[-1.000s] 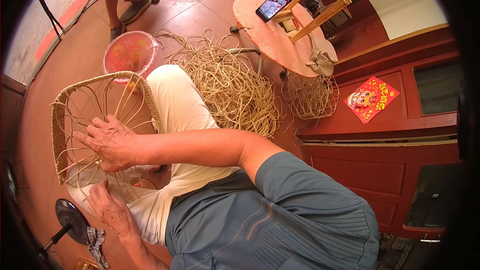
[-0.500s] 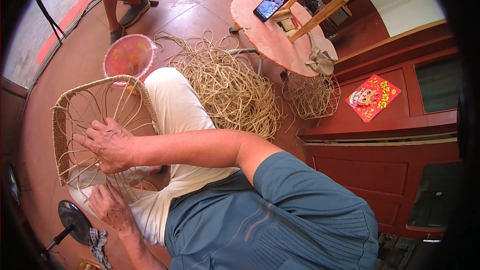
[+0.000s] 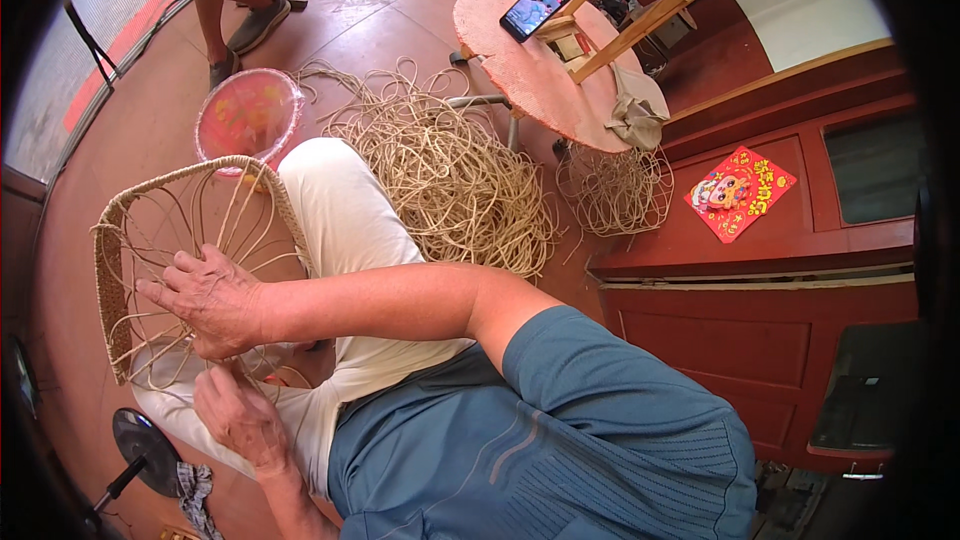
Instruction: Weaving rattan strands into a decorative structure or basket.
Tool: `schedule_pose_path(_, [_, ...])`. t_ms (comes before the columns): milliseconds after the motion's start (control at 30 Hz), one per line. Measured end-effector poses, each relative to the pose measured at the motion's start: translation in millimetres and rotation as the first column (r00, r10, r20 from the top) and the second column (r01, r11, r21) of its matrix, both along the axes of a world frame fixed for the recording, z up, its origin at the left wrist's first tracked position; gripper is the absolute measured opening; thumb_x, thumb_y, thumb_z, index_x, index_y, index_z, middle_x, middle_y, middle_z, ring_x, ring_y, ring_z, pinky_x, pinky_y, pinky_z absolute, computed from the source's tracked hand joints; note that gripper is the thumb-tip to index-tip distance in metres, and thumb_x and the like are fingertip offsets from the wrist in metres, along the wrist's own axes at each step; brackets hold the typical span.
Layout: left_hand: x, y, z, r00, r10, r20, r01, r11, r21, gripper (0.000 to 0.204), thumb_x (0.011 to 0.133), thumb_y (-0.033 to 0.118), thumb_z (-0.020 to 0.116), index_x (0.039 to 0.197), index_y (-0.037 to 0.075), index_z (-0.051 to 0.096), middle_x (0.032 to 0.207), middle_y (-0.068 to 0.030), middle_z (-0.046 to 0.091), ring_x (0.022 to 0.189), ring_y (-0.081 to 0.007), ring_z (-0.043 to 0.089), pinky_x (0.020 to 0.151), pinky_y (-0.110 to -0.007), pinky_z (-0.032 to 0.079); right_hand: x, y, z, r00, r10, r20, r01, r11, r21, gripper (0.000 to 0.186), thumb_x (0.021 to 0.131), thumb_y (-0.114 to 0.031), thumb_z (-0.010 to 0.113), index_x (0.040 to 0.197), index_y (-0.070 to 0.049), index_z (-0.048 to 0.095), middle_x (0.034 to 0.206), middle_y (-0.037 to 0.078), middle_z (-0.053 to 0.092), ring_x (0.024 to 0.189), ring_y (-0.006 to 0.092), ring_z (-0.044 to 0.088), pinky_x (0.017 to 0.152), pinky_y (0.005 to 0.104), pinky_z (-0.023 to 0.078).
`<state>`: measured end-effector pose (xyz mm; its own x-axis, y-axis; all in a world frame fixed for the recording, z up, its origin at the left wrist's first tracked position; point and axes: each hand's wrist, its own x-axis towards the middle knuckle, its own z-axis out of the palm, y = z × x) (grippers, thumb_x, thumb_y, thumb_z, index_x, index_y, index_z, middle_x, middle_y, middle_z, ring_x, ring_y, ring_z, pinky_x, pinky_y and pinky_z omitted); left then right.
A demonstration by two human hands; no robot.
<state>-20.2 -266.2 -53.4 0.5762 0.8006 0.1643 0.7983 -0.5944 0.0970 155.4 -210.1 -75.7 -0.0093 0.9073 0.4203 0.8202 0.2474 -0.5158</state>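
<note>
A half-woven basket with a braided straw-coloured rim rests over my lap, loose cords criss-crossing its open frame. My right hand, on the arm that crosses the picture, lies over the cords inside the frame. Its fingers are bent around some of them, and the fingertips are partly hidden. Just below it, my left hand is closed, the fingertips pinched together at a cord close to the right hand's heel. Exactly which strand each hand has is hard to make out.
A large heap of loose cord lies on the floor beyond my knee. Near it stand a pink-rimmed basin and a round pink table with a phone and an upturned wooden stool. Another person's leg shows far left.
My left hand has moved slightly right and closed its fingers closer to the right hand. The right hand stays on the cords with a small shift. The whole view has shifted slightly.
</note>
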Motion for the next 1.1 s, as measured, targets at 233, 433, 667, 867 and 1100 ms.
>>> schedule_pose_path(233, [20,-25,-16,0.916,0.084,0.393,0.058,0.939,-0.338,0.013,0.111,0.013,0.059,0.111,0.0,0.063,0.099,-0.0259,0.074,0.09,-0.0524,0.069,0.076,-0.056,0.05,14,-4,6,0.996,0.085,-0.037,-0.087,0.994,-0.059,0.087,0.075,-0.032,0.083,0.153,-0.005,0.056,0.121,0.013,0.066,0.123,0.0321,0.058,0.097,0.0492,0.045])
schedule_pose_path(433, [11,-29,-16,0.911,0.145,0.385,0.037,0.903,-0.428,0.017,0.113,0.015,0.056,0.109,0.0,0.064,0.095,-0.0249,0.071,0.087,-0.0506,0.068,0.075,-0.054,0.05,15,-10,-1,0.977,-0.051,0.207,-0.028,0.931,0.363,0.057,0.086,-0.03,0.077,0.138,-0.01,0.066,0.124,0.012,0.063,0.131,0.0344,0.057,0.108,0.0553,0.043])
schedule_pose_path(667, [14,-32,-18,0.924,0.107,0.367,0.039,0.929,-0.368,0.017,0.113,0.014,0.056,0.108,0.0,0.065,0.085,-0.0234,0.069,0.079,-0.0468,0.069,0.071,-0.053,0.05,24,15,-19,0.904,0.047,0.425,-0.234,0.887,0.398,0.041,0.089,-0.033,0.07,0.127,-0.017,0.068,0.119,0.006,0.063,0.129,0.0302,0.057,0.108,0.056,0.044])
schedule_pose_path(867, [10,-32,-17,0.95,0.085,0.302,0.036,0.927,-0.373,0.016,0.112,0.015,0.057,0.109,0.001,0.064,0.086,-0.024,0.069,0.08,-0.0477,0.069,0.072,-0.054,0.05,37,27,-10,0.848,-0.022,0.53,-0.299,0.806,0.511,0.027,0.089,-0.034,0.068,0.112,-0.021,0.066,0.107,0.001,0.065,0.122,0.0249,0.058,0.103,0.054,0.045])
schedule_pose_path(1100, [20,-33,-6,0.94,0.093,0.329,0.046,0.919,-0.39,0.015,0.113,0.016,0.056,0.11,0.003,0.064,0.094,-0.0256,0.07,0.086,-0.0505,0.067,0.074,-0.055,0.05,44,45,-17,0.862,0.075,0.501,-0.357,0.79,0.497,0.01,0.093,-0.031,0.063,0.098,-0.023,0.061,0.1,-0.005,0.068,0.114,0.0184,0.062,0.092,0.0452,0.05])
